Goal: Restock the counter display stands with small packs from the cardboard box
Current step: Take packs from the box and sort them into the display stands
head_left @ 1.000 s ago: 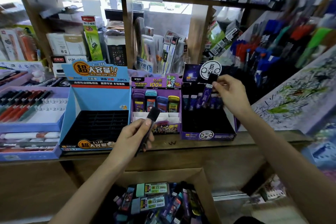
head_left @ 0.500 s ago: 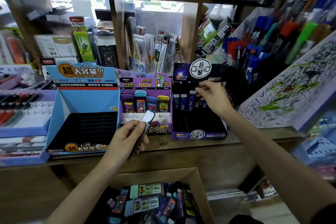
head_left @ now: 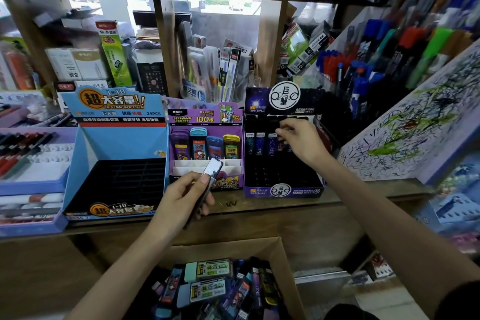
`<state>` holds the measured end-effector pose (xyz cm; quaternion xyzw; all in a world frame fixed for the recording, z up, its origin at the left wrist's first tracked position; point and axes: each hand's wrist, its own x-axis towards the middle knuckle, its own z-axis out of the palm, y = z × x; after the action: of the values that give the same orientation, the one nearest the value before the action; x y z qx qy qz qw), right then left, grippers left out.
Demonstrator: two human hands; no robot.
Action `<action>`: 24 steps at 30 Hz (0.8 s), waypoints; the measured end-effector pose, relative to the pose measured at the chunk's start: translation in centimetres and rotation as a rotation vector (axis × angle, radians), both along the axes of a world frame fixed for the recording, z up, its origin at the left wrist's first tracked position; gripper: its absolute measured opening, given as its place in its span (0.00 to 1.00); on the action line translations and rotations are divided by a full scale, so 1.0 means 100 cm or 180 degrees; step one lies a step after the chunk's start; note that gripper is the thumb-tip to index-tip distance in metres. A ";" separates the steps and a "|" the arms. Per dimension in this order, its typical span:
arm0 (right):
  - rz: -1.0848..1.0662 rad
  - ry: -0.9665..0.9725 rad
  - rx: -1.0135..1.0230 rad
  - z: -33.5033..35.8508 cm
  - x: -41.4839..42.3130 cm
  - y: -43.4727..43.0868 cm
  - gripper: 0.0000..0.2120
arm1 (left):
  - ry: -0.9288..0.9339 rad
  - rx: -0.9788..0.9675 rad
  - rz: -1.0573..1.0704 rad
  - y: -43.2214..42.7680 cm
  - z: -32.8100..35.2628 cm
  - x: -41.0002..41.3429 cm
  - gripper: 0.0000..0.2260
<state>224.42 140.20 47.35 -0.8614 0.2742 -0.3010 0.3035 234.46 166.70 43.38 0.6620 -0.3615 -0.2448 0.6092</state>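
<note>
Three display stands sit on the wooden counter: a blue stand [head_left: 122, 143] with bare black slots, a purple stand [head_left: 205, 119] with several colourful packs, and a dark starry stand [head_left: 283, 184] with a back row of slim dark packs [head_left: 259, 144]. My left hand [head_left: 181, 197] grips a slim dark pack [head_left: 211, 171] above the counter edge, in front of the purple stand. My right hand [head_left: 298, 141] reaches into the dark stand's back row, its fingertips on a pack there. Below, an open cardboard box [head_left: 283, 254] holds several mixed packs [head_left: 207, 270].
Purple trays of pens [head_left: 31, 153] lie at the left. A slanted scribble pad [head_left: 415, 132] and racks of markers [head_left: 389, 49] stand at the right. Shelves of boxed stationery [head_left: 78, 65] rise behind the stands.
My right hand has lowered its pack into the dark stand's back row. My left hand has tilted its pack so that the shiny face shows.
</note>
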 end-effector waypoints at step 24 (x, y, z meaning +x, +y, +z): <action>0.0774 -0.1100 0.1190 0.038 -0.060 0.069 0.09 | -0.0234 -0.0582 -0.0342 -0.087 0.031 -0.051 0.06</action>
<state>218.37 147.14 51.17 -0.7530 0.1638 -0.3490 0.5333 229.32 157.99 46.47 0.5918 -0.4394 -0.2186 0.6394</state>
